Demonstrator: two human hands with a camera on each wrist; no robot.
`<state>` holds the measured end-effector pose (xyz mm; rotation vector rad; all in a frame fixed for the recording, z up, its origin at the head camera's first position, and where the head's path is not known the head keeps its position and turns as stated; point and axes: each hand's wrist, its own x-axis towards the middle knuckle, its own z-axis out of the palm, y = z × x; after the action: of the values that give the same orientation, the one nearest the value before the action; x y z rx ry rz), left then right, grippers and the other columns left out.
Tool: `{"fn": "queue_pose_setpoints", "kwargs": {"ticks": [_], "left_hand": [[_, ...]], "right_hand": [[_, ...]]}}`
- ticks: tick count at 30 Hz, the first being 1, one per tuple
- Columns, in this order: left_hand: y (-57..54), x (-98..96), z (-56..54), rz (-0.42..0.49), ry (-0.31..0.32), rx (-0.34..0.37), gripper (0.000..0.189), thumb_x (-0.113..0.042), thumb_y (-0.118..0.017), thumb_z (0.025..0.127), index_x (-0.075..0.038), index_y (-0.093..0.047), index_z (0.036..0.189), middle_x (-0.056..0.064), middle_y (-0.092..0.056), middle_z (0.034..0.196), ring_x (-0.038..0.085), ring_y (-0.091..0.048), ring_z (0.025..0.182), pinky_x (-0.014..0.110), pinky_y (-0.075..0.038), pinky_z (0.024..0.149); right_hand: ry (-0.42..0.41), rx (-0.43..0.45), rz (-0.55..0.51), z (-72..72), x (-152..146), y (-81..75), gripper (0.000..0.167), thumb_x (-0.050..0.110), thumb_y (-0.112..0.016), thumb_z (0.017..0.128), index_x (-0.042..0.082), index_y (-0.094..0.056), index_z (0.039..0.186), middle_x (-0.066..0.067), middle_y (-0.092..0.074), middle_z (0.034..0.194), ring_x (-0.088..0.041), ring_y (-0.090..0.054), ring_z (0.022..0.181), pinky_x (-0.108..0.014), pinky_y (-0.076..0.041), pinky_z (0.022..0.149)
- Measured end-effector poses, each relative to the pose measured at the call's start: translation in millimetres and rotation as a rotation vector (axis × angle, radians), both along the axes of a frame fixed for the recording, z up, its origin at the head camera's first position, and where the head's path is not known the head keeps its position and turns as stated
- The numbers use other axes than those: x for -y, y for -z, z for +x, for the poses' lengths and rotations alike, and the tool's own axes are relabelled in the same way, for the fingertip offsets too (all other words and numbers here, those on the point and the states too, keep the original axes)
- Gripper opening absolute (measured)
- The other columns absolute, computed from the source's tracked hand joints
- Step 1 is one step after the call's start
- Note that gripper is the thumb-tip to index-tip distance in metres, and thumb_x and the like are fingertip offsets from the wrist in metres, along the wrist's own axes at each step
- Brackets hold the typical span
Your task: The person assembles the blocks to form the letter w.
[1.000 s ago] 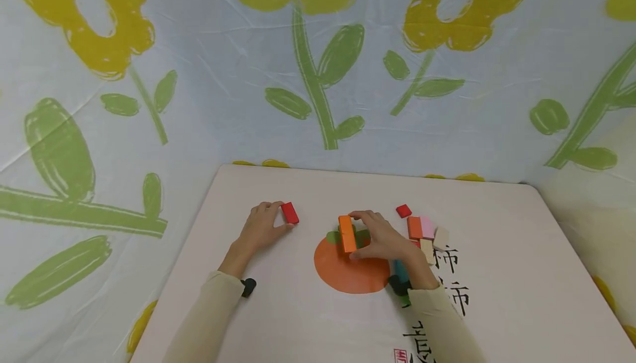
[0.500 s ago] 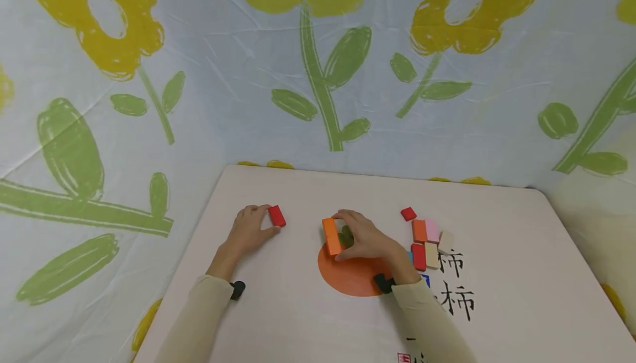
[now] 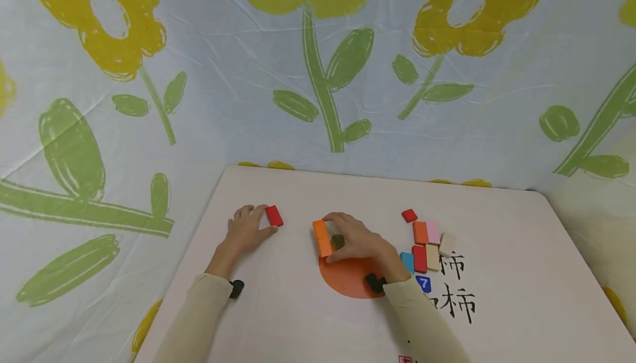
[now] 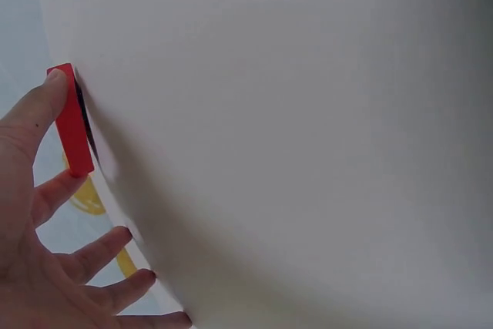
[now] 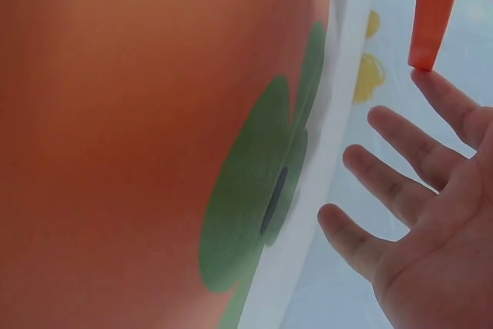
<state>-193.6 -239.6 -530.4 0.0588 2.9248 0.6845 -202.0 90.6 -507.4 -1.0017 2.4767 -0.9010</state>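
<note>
A: What could go wrong from here?

B: A slip, I'd say. The right hand [image 3: 356, 240] pinches a long orange rectangular block [image 3: 322, 239], perhaps painted wood, by its two ends: thumb at the near one, a finger at the far one, the other fingers spread. Uneven pressure could make it swivel or drop. A faint line seems to cross its upper face; if that's a joint between two pieces, a crooked squeeze might buckle it.

A: And the other side?

B: The left hand [image 3: 244, 231] holds a shorter red rectangular block [image 3: 274, 216] the same way, endwise between thumb and finger, remaining fingers fanned out. The blocks are apart, but bringing them together carelessly could knock either askew.

A: Where's the orange one, and how is it turned?

B: Above or on the pale, smooth table [image 3: 298, 308], by the upper-left edge of a flat, round orange fruit print [image 3: 348, 279]; I can't tell whether it touches the surface. Its long axis runs away from the person, far end canted slightly left. The red one's leans left rather more.
</note>
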Motion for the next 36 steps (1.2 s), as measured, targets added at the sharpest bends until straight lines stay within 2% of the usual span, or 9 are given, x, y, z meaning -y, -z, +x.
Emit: {"fn": "queue_pose_setpoints", "kwargs": {"ticks": [7,12,16,21,28,36], "left_hand": [[-1.0,-2.4,-0.7,-0.037,-0.007,0.024,0.071,-0.050,-0.068,0.092,-0.017,-0.043,0.150,0.026,-0.034,0.148,0.050,-0.026,0.138,0.077,-0.020,0.102],[1.6,-3.0,-1.5,-0.063,-0.003,0.018,0.071,-0.051,-0.066,0.093,-0.018,-0.042,0.150,0.027,-0.033,0.149,0.050,-0.025,0.138,0.077,-0.021,0.102],[1.7,-2.8,-1.0,-0.060,-0.005,0.020,0.074,-0.052,-0.067,0.092,-0.017,-0.041,0.151,0.026,-0.033,0.149,0.050,-0.025,0.138,0.077,-0.019,0.102],[0.8,-0.7,-0.9,-0.041,-0.008,0.040,0.078,-0.056,-0.065,0.092,-0.016,-0.038,0.153,0.025,-0.031,0.151,0.048,-0.024,0.139,0.077,-0.017,0.105],[-4.7,-0.2,-1.7,-0.008,-0.032,0.059,0.064,-0.052,-0.053,0.100,-0.015,-0.042,0.152,0.026,-0.031,0.151,0.050,-0.025,0.138,0.076,-0.015,0.106],[-4.0,-2.7,-3.0,-0.020,-0.048,0.043,0.056,-0.049,-0.053,0.101,-0.020,-0.045,0.149,0.027,-0.032,0.150,0.050,-0.026,0.136,0.077,-0.017,0.104]], "right_hand": [[-0.026,-0.020,0.013,-2.5,5.0,4.7,0.088,0.044,-0.086,0.076,0.013,-0.042,0.146,-0.004,-0.044,0.148,-0.026,-0.043,0.132,-0.050,-0.039,0.107],[-0.033,-0.012,0.001,-2.2,11.9,1.2,0.087,0.039,-0.087,0.076,0.014,-0.043,0.146,-0.003,-0.045,0.147,-0.026,-0.046,0.130,-0.047,-0.041,0.106],[-0.032,0.001,-0.016,-3.4,21.1,-1.3,0.087,0.038,-0.089,0.075,0.013,-0.044,0.145,-0.004,-0.047,0.145,-0.025,-0.048,0.126,-0.046,-0.042,0.105],[-0.025,0.013,0.010,-7.3,35.7,0.7,0.087,0.040,-0.087,0.075,0.017,-0.043,0.146,-0.002,-0.045,0.148,-0.023,-0.044,0.132,-0.046,-0.039,0.107],[-0.040,-0.005,0.039,-12.4,56.4,2.3,0.085,0.041,-0.086,0.077,0.017,-0.044,0.147,0.000,-0.046,0.148,-0.019,-0.042,0.134,-0.046,-0.038,0.109],[-0.085,-0.052,0.071,-17.0,77.4,6.4,0.085,0.042,-0.086,0.077,0.017,-0.044,0.146,-0.002,-0.047,0.148,-0.021,-0.043,0.135,-0.046,-0.037,0.110]]}}
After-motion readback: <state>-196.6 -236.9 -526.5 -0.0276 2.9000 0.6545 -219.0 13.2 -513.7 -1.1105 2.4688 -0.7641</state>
